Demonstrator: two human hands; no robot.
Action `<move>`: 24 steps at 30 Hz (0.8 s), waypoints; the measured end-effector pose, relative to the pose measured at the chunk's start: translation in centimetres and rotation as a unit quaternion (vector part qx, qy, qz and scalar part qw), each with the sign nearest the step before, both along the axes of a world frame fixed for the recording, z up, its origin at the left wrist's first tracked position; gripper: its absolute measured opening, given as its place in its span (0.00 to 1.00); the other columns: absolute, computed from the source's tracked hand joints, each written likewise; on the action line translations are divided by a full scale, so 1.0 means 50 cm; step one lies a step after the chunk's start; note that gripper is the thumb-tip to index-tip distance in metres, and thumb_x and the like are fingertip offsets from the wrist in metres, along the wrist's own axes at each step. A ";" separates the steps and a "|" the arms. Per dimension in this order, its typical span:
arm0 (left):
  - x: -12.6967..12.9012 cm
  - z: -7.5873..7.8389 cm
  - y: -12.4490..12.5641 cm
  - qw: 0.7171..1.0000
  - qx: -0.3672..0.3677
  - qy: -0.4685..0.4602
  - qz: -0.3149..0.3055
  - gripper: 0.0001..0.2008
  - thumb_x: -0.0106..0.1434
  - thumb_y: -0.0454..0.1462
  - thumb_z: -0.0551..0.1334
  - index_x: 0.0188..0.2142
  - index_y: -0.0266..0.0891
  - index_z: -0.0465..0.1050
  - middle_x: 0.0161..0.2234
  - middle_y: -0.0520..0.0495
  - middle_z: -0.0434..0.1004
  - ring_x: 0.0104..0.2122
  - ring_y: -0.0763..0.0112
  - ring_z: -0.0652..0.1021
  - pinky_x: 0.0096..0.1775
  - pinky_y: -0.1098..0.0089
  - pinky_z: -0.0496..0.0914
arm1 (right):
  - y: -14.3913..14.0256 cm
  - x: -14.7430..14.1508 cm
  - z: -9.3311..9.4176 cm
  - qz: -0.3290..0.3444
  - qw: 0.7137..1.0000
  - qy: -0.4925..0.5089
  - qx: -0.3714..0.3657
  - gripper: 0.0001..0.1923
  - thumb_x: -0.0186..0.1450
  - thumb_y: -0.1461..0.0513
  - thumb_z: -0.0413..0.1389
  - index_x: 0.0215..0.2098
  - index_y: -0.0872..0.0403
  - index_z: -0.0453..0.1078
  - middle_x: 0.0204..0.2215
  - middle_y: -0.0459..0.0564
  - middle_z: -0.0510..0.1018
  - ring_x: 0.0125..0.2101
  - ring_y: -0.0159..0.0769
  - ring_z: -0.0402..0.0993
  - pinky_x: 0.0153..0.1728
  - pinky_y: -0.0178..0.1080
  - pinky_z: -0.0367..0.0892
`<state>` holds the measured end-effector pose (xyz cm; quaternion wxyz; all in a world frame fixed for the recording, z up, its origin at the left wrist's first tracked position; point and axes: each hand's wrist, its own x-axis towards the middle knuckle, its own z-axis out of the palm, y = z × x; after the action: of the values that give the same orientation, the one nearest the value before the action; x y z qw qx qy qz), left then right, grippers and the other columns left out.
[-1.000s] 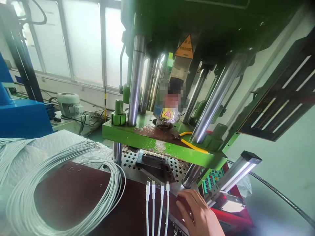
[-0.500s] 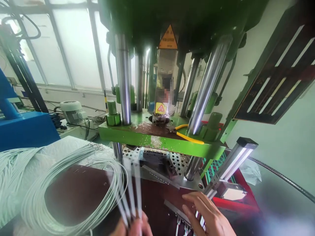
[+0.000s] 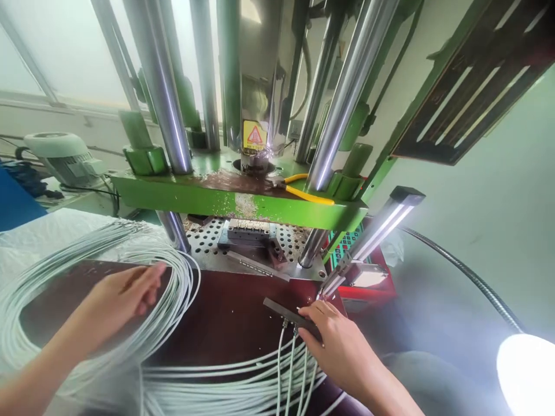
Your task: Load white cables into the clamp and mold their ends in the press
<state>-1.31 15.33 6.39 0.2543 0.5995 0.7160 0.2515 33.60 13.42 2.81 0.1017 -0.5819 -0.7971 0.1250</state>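
My left hand (image 3: pixel 124 294) hovers over a coil of thin white cables (image 3: pixel 182 289) at the left. Its fingers are loosely curled and slightly apart, and no cable shows between them. On the brown tabletop (image 3: pixel 208 312), my right hand (image 3: pixel 336 335) has its thumb and fingers on either side of a narrow dark metal bar (image 3: pixel 277 308). Several white cables with small metal ends (image 3: pixel 285 325) run from the bar's near edge toward me. More white cables (image 3: pixel 217 378) sweep across the front of the table. The bar's right end is hidden by my right hand.
Ahead stands a green press (image 3: pixel 203 193) with steel columns and a warning label (image 3: pixel 255 137). Yellow-handled pliers (image 3: pixel 307 196) lie on its plate. Beneath are a metal mould block (image 3: pixel 249 231) and a second slotted bar (image 3: pixel 255 266). A red crate (image 3: pixel 368 292) sits right.
My left hand has moved left over the coil, and the white strands it held are gone from it. My right hand has closed on the metal bar. The view has tilted down.
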 end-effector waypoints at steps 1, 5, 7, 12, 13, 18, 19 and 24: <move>0.034 0.007 -0.018 0.997 -0.035 -0.050 -0.037 0.18 0.64 0.48 0.54 0.26 0.37 0.68 0.20 0.61 0.70 0.23 0.78 0.73 0.29 0.81 0.61 | -0.001 -0.006 -0.004 0.000 1.000 -0.007 -0.001 0.12 0.63 0.67 0.52 0.44 0.55 0.72 0.40 0.53 0.75 0.43 0.45 0.72 0.44 0.48 0.70; 0.163 0.001 -0.085 0.946 -0.186 -0.131 -0.229 0.15 0.63 0.48 0.56 0.29 0.39 0.70 0.25 0.54 0.75 0.28 0.71 0.76 0.30 0.77 0.65 | -0.005 -0.022 -0.022 -0.008 1.000 -0.013 0.012 0.14 0.62 0.70 0.49 0.43 0.56 0.71 0.38 0.55 0.73 0.42 0.47 0.70 0.44 0.51 0.68; 0.209 -0.021 -0.106 0.929 -0.197 -0.184 -0.255 0.14 0.64 0.47 0.55 0.33 0.39 0.70 0.28 0.51 0.75 0.30 0.70 0.76 0.32 0.76 0.67 | -0.008 -0.023 -0.025 -0.008 1.000 -0.002 0.016 0.14 0.63 0.70 0.48 0.43 0.57 0.70 0.38 0.55 0.73 0.42 0.47 0.70 0.44 0.51 0.68; 0.260 -0.052 -0.109 0.907 -0.183 -0.300 -0.233 0.19 0.64 0.48 0.56 0.48 0.38 0.65 0.37 0.47 0.75 0.37 0.67 0.76 0.39 0.71 0.69 | -0.007 -0.016 0.011 -0.012 0.997 0.067 0.032 0.12 0.68 0.66 0.45 0.49 0.55 0.62 0.43 0.54 0.70 0.44 0.40 0.70 0.44 0.44 0.69; 0.264 -0.048 -0.106 0.900 -0.182 -0.311 -0.246 0.20 0.63 0.47 0.58 0.50 0.38 0.64 0.40 0.46 0.75 0.39 0.66 0.75 0.42 0.70 0.69 | -0.003 -0.016 0.026 -0.011 0.996 0.084 0.040 0.12 0.69 0.65 0.44 0.50 0.55 0.61 0.44 0.53 0.70 0.45 0.39 0.69 0.45 0.42 0.68; 0.292 -0.024 -0.102 0.831 -0.256 -0.408 -0.278 0.23 0.59 0.51 0.62 0.47 0.38 0.69 0.37 0.47 0.77 0.36 0.67 0.75 0.40 0.70 0.66 | 0.014 -0.023 0.103 0.008 0.982 0.169 0.086 0.11 0.69 0.62 0.45 0.50 0.51 0.61 0.43 0.50 0.69 0.44 0.37 0.68 0.46 0.41 0.66; 0.297 -0.021 -0.103 0.823 -0.277 -0.413 -0.274 0.24 0.58 0.53 0.61 0.43 0.37 0.71 0.34 0.48 0.77 0.33 0.68 0.73 0.37 0.71 0.66 | 0.016 -0.025 0.116 0.010 0.979 0.179 0.092 0.11 0.69 0.62 0.46 0.50 0.50 0.61 0.43 0.50 0.69 0.44 0.37 0.68 0.46 0.41 0.66; 0.307 -0.002 -0.106 0.861 -0.253 -0.354 -0.264 0.28 0.61 0.57 0.54 0.29 0.34 0.76 0.23 0.52 0.66 0.25 0.74 0.63 0.29 0.73 0.58 | 0.015 -0.030 0.156 0.011 0.973 0.194 0.124 0.11 0.70 0.60 0.46 0.50 0.48 0.61 0.45 0.49 0.69 0.46 0.37 0.67 0.46 0.40 0.66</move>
<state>14.04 10.05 6.28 0.6904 0.5515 0.4319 0.1806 32.10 14.18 10.63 0.3244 -0.5203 -0.7780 0.1373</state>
